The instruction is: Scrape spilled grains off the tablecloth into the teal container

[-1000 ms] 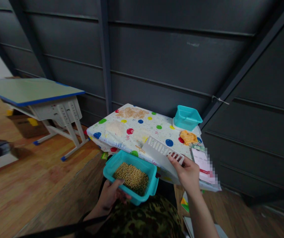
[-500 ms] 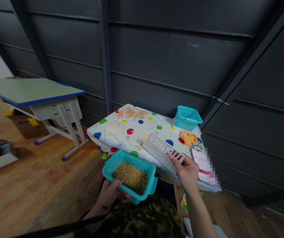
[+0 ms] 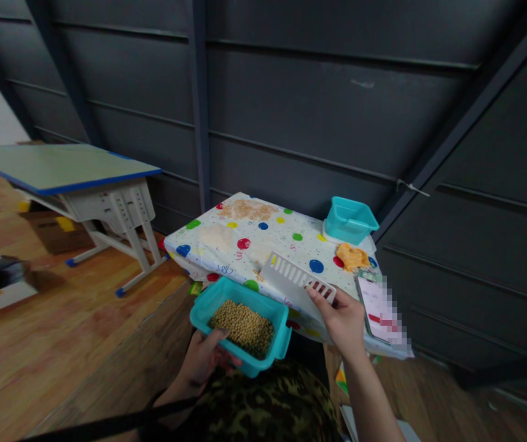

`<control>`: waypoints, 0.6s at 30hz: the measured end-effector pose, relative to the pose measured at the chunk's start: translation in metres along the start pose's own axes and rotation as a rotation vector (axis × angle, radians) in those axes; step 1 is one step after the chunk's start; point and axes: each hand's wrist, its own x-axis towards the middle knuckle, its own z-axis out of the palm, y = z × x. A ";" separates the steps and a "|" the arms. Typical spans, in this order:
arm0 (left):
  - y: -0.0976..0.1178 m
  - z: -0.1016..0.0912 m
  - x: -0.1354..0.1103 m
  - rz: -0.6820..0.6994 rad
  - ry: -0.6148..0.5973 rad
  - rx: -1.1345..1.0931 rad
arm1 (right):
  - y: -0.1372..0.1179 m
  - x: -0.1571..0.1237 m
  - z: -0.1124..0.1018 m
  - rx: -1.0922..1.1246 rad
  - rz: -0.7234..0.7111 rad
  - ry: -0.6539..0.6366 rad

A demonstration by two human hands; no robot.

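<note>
My left hand [image 3: 206, 359] grips the near edge of a teal plastic tub [image 3: 278, 341] filled with tan beans [image 3: 244, 327], held just below the table's front edge. My right hand [image 3: 344, 319] is closed on one end of a white slotted plastic board [image 3: 286, 277], which lies tilted across the small table with a polka-dot cloth [image 3: 245, 236]. The board's far end points left toward a few loose grains on the cloth. Patches of spilled grain [image 3: 247, 210] lie at the table's far left.
A second teal tub [image 3: 349, 220] stands at the table's back right, an orange cloth [image 3: 351, 256] next to it, and a phone [image 3: 378, 307] lies at the right edge. A green-topped desk [image 3: 61, 169] stands to the left on the wooden floor. A dark panelled wall rises behind.
My right hand has slid the white board a little to the left along the table. The tub in my left hand has barely moved.
</note>
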 end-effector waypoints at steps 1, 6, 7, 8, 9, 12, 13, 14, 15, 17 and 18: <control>0.000 0.000 0.000 0.009 0.001 0.003 | -0.001 -0.001 0.000 -0.002 -0.001 -0.003; -0.002 -0.001 0.002 0.024 -0.002 0.022 | -0.003 -0.004 0.001 -0.007 -0.017 -0.010; -0.002 -0.002 0.003 0.022 -0.006 0.024 | -0.003 -0.004 0.001 -0.009 -0.019 -0.015; -0.003 -0.002 0.004 0.022 -0.009 0.025 | -0.003 -0.004 0.001 -0.010 -0.021 -0.025; -0.003 -0.002 0.004 0.021 -0.010 0.027 | -0.003 -0.004 0.001 -0.011 -0.022 -0.036; -0.004 -0.003 0.005 0.023 -0.002 0.023 | -0.004 -0.003 0.000 0.002 -0.024 -0.060; -0.004 -0.003 0.005 0.026 0.003 0.016 | -0.004 -0.003 0.000 0.009 -0.026 -0.057; -0.003 -0.003 0.004 0.029 0.006 0.010 | -0.004 -0.003 0.000 0.017 -0.030 -0.050; -0.003 -0.003 0.004 0.033 0.009 0.005 | -0.004 -0.002 0.001 0.025 -0.033 -0.039; -0.002 -0.003 0.003 0.035 0.011 0.008 | -0.003 -0.001 0.003 0.037 -0.033 -0.011; -0.001 -0.003 0.003 0.034 0.009 0.012 | -0.002 0.000 0.004 0.042 -0.030 0.005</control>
